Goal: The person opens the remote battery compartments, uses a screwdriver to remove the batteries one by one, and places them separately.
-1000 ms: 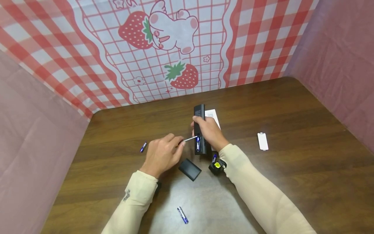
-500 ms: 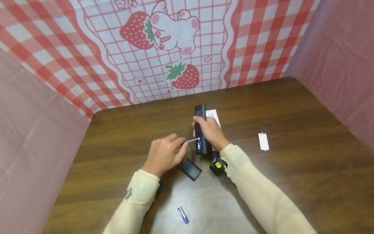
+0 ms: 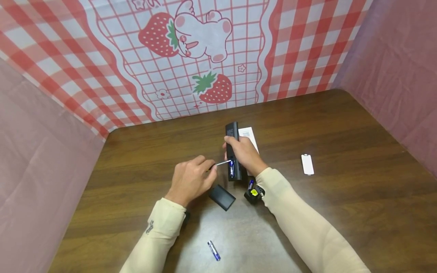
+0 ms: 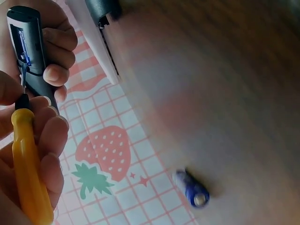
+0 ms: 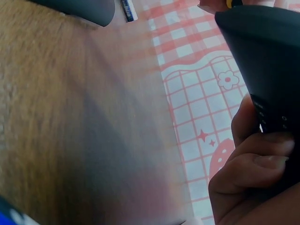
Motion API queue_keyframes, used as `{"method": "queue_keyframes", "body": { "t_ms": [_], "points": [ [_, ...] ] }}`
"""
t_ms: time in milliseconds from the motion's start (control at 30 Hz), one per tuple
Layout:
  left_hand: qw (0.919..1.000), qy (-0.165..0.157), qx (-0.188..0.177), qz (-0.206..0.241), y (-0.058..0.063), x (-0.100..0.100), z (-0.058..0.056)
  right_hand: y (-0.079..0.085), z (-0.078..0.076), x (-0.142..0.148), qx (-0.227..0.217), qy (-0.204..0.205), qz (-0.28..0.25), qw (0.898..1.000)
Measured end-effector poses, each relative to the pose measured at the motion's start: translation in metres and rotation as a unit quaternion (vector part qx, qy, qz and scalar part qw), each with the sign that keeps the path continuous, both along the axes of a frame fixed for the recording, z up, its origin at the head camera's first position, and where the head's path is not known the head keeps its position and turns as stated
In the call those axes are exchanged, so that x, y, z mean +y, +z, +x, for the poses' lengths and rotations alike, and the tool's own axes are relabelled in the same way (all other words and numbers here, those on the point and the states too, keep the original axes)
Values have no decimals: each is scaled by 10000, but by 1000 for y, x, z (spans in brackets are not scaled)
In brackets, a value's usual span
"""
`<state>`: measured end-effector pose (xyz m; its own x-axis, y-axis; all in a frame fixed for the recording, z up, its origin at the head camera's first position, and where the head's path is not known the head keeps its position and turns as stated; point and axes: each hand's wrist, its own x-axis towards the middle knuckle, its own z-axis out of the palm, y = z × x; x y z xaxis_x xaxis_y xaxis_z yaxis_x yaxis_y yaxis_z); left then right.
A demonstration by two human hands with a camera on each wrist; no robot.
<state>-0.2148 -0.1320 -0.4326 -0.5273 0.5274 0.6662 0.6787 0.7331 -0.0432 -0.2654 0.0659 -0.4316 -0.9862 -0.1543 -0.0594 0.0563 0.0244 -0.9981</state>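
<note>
In the head view, my right hand (image 3: pixel 247 153) grips a black remote control (image 3: pixel 232 131), its back turned up and its battery compartment uncovered at the near end. A blue-and-silver battery (image 3: pixel 232 170) lies in that compartment. My left hand (image 3: pixel 192 180) pinches a screwdriver, its metal shaft (image 3: pixel 223 163) reaching the compartment's upper end by the battery. The left wrist view shows the screwdriver's yellow handle (image 4: pixel 30 164) between thumb and fingers. Whether the tip touches the battery I cannot tell. In the right wrist view, my fingers (image 5: pixel 253 164) curl round the remote.
A black cover (image 3: pixel 222 197) lies between the forearms. One loose battery (image 3: pixel 214 250) is near the front, another (image 3: pixel 250 185) beside the right wrist's camera. Partly behind the right hand is a white object (image 3: pixel 248 132); a white cover (image 3: pixel 307 165) lies to the right.
My left hand has shifted slightly right, now hiding the loose battery at the left. The screwdriver stays at the compartment, and the right hand keeps its grip on the remote.
</note>
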Motion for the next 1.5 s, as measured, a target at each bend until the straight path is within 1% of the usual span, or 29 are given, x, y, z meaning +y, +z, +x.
{"method": "queue_keyframes", "body": {
  "t_ms": [167,267,333,433,567,633,733,867,967,1100,1333,1500],
  "points": [
    [9997,-77,109,-215,2,1,-3,-1,0,0,17,-15,127,9999],
    [9992,-54,195,-357,5,1,-5,-2,-1,0,-7,-10,214,9998],
    [9989,-25,191,-424,6,0,-6,-2,-2,0,-16,-5,253,9997],
    [9989,-26,48,-472,7,-1,-7,-3,-2,0,-42,19,203,9998],
    [9985,-104,-225,-495,7,-3,-6,-2,-2,0,-77,60,187,9998],
    [9983,-158,-287,-484,6,-4,-6,-2,-2,0,-76,80,232,9997],
    [9985,-237,-211,-442,3,-4,-6,-2,-2,-1,-66,93,318,9994],
    [9989,-246,-110,-381,1,-6,-6,0,-2,-1,-8,87,476,9988],
    [9991,-221,-79,-358,0,-6,-5,0,-2,-2,63,43,611,9981],
    [9990,-267,-77,-347,1,-7,-5,0,-1,-2,99,-11,653,9978],
    [9985,-225,-139,-483,1,-7,-5,0,0,-4,113,28,712,9974],
    [9976,-224,-18,-658,2,-7,-5,-1,0,-4,116,17,725,9973]
  ]
}}
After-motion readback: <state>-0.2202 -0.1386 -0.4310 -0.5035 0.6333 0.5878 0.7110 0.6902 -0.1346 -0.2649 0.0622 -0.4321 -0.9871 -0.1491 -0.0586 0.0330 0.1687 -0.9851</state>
